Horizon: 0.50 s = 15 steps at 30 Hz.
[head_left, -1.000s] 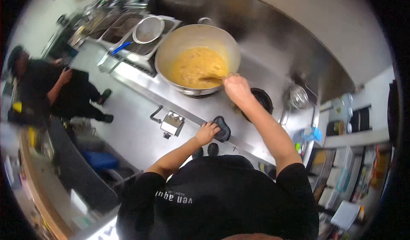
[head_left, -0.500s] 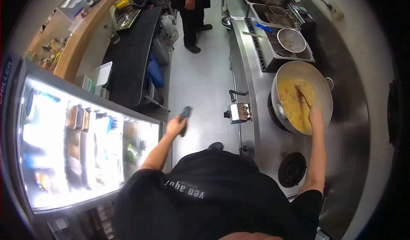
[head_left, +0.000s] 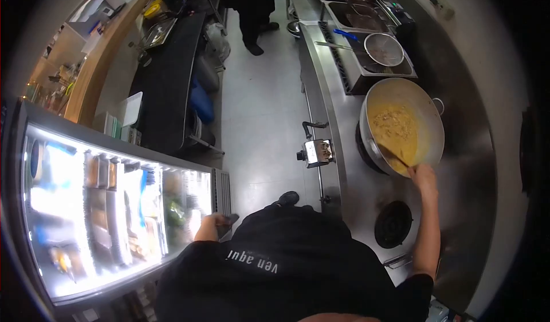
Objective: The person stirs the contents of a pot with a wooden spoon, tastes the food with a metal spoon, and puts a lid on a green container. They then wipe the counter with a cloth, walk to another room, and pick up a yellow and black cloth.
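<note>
My right hand (head_left: 423, 180) is closed around the handle of a brown wooden spatula (head_left: 397, 157), whose lower part dips into a yellow, lumpy mixture (head_left: 395, 126). That mixture lies in a large metal wok (head_left: 431, 105) with a loop handle at its far side, tilted toward me on a stove burner. Low on the left, beside my body and close to the lit chiller, my left hand (head_left: 214, 224) is wrapped around a dark grey flat object (head_left: 228, 223). Its kind does not show clearly.
A black burner (head_left: 393, 224) lies nearer me on the steel counter. Behind the wok, a strainer (head_left: 384, 50) with a blue handle rests over a fryer. The glass-fronted chiller (head_left: 120, 207) stands left. Another person (head_left: 250, 12) stands up the aisle, beyond a black table (head_left: 166, 81).
My left hand has drawn back toward my body with the dark object. My right hand has pulled the spatula to the wok's near side. The other person's lowered hand has risen.
</note>
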### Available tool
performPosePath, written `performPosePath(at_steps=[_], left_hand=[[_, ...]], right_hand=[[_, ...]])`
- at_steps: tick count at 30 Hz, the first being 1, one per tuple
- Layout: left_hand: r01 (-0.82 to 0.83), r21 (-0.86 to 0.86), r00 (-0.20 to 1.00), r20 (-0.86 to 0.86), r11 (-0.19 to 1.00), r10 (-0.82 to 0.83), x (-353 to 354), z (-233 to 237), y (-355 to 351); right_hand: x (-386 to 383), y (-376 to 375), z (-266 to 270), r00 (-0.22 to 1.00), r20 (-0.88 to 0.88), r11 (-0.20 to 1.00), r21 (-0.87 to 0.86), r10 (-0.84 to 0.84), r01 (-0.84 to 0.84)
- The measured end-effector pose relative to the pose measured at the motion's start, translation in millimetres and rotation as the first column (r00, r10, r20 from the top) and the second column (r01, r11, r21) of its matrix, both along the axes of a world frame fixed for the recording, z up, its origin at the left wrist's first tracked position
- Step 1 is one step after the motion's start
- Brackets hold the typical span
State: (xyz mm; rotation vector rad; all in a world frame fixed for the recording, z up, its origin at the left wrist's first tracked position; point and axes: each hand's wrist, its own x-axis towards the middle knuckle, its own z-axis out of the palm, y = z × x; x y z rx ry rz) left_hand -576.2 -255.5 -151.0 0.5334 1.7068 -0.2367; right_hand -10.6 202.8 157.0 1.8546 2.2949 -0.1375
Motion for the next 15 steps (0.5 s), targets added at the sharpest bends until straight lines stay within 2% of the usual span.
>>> performPosePath(at_steps=[2, 4, 5, 6, 7, 9, 10, 11, 12, 13, 14, 15], left_hand=[[0.084, 0.155, 0.996, -0.041, 0.984, -0.079, -1, 0, 48], [0.197, 0.386, 0.962, -0.252, 0.901, -0.102, -6, 5, 99], [0.204, 0.439, 0.949, -0.308, 0.875, -0.067, -7, 17, 125], [0.216, 0.491, 0.934, -0.355, 0.844, -0.033, -4, 36, 146], [0.183, 0.533, 0.929, -0.368, 0.826, 0.031, -3, 47, 160], [0.132, 0.597, 0.910, -0.389, 0.792, 0.142, 7, 78, 183], [0.000, 0.672, 0.946, -0.241, 0.741, 0.218, -1, 61, 185], [-0.086, 0.705, 0.954, -0.146, 0.704, 0.263, -7, 41, 181], [-0.007, 0.694, 0.952, -0.216, 0.719, 0.217, -1, 53, 180], [0.001, 0.653, 0.953, -0.231, 0.758, 0.197, -2, 41, 171], [0.123, 0.587, 0.952, -0.298, 0.800, 0.073, -14, 13, 154], [0.263, 0.505, 0.924, -0.376, 0.822, -0.064, -16, 8, 138]], right_hand=[[1, 25, -25, 0.993, 0.036, 0.993, 0.042, -0.110, 0.108], [5, 39, -28, 0.996, -0.038, 0.994, 0.069, -0.086, 0.088], [8, 35, -21, 0.993, -0.031, 0.991, 0.070, -0.116, 0.118], [8, 25, -9, 0.999, -0.007, 0.991, 0.121, -0.053, 0.053], [7, 14, 5, 1.000, 0.025, 0.986, 0.168, 0.002, -0.006], [-10, -19, 46, 0.985, 0.137, 0.994, 0.039, -0.105, 0.100], [-6, -31, 47, 0.985, 0.160, 0.996, 0.069, -0.062, 0.051], [-1, -40, 44, 0.983, 0.184, 0.995, 0.101, -0.016, -0.003], [1, -38, 38, 0.972, 0.222, 0.993, 0.103, -0.072, 0.051], [7, -30, 28, 0.959, 0.258, 0.990, 0.106, -0.120, 0.096], [18, -20, 16, 0.960, 0.247, 0.984, 0.152, -0.134, 0.098], [29, -7, -1, 0.962, 0.234, 0.975, 0.198, -0.143, 0.097]])
